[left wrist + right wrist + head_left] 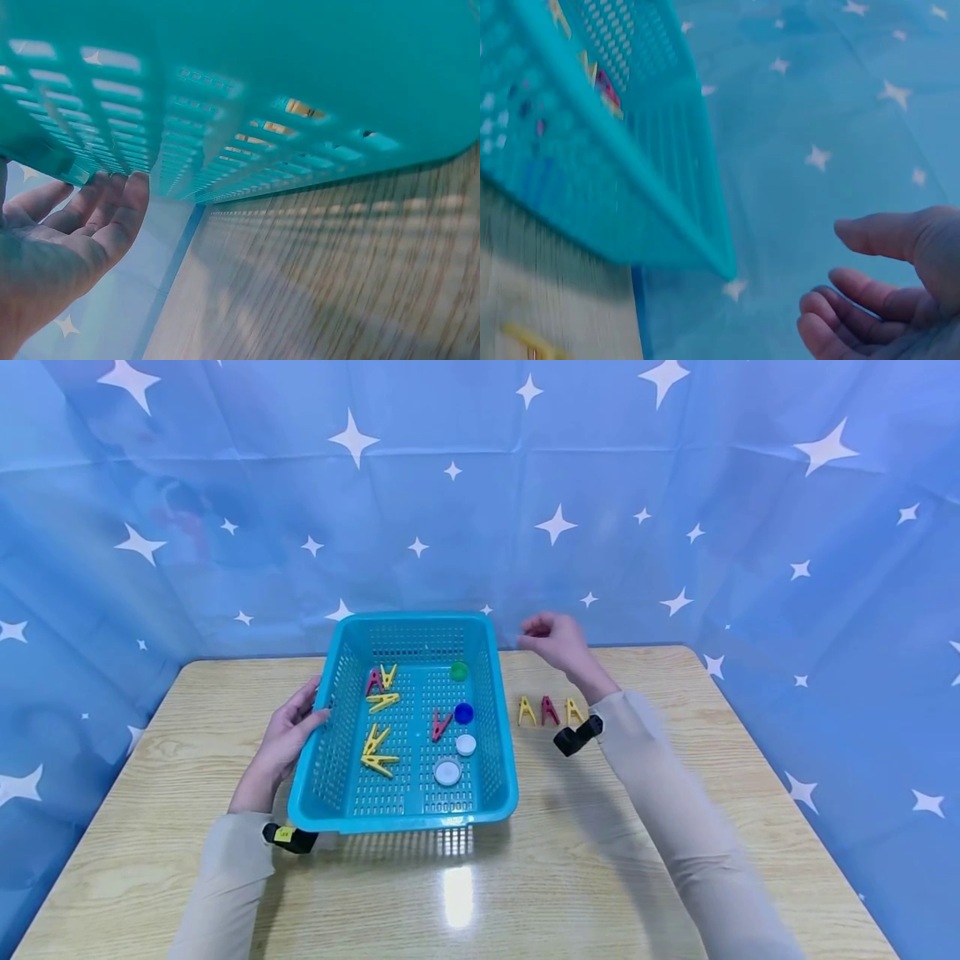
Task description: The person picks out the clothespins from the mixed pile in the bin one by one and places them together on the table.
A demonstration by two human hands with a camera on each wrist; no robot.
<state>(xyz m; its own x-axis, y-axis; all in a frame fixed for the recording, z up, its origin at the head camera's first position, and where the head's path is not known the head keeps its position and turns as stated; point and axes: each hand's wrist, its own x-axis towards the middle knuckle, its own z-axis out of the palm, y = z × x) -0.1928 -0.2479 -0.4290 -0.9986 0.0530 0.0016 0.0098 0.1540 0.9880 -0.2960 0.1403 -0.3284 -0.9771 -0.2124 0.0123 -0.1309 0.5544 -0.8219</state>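
My left hand (288, 731) grips the left rim of a turquoise plastic basket (405, 823), thumb over the edge. The left wrist view shows its fingers (120, 217) curled at the slotted outer wall. Inside the basket lie several yellow clothespins (383, 702), a red clothespin (439, 727) and another red one (374, 680). Along the right side are a green bottle cap (459, 671), a blue cap (463, 713) and two white caps (447, 772). My right hand (562, 647) hovers past the basket's far right corner, fingers loosely bent, holding nothing.
Right of the basket, two yellow clothespins (527, 711) and a red clothespin (550, 711) stand in a row on the wooden table (420, 902), near my right forearm. A blue star-patterned cloth (450, 502) hangs behind the table and at both sides.
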